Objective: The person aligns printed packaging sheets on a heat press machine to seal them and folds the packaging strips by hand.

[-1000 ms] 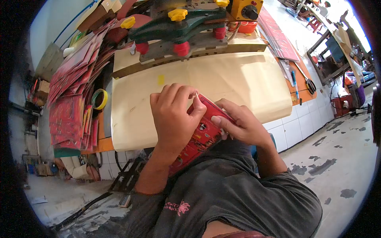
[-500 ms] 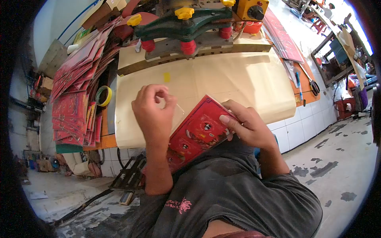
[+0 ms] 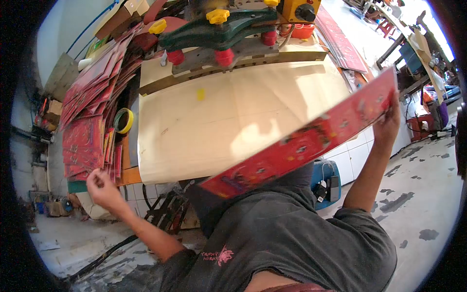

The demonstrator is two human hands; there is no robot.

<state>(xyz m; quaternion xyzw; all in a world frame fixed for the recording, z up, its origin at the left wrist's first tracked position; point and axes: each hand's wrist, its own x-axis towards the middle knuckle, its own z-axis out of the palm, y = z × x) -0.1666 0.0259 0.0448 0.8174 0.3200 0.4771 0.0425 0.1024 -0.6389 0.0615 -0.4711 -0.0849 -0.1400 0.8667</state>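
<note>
A long red printed sheet (image 3: pixel 296 148) slants across the front of the paper-covered bench, its far end raised at the right. My right hand (image 3: pixel 387 119) grips that far end by the edge. Its near end lies over my lap. My left hand (image 3: pixel 104 191) is at the lower left, beside the front of a pile of red printed sheets (image 3: pixel 83 146); its fingers are curled together, and what they hold, if anything, is too small to name. Cream paper (image 3: pixel 219 121) covers the bench between the hands.
A green machine bar (image 3: pixel 219 31) with yellow knobs and red feet spans the back. Rolls of tape (image 3: pixel 123 120) lie beside the pile. A yellow control box (image 3: pixel 298 10) stands at the back right. A blue container (image 3: pixel 327 182) is below the bench.
My right hand has carried the red sheet to the right and up, and its full length now shows. My left hand has moved away from it, down to the lower left.
</note>
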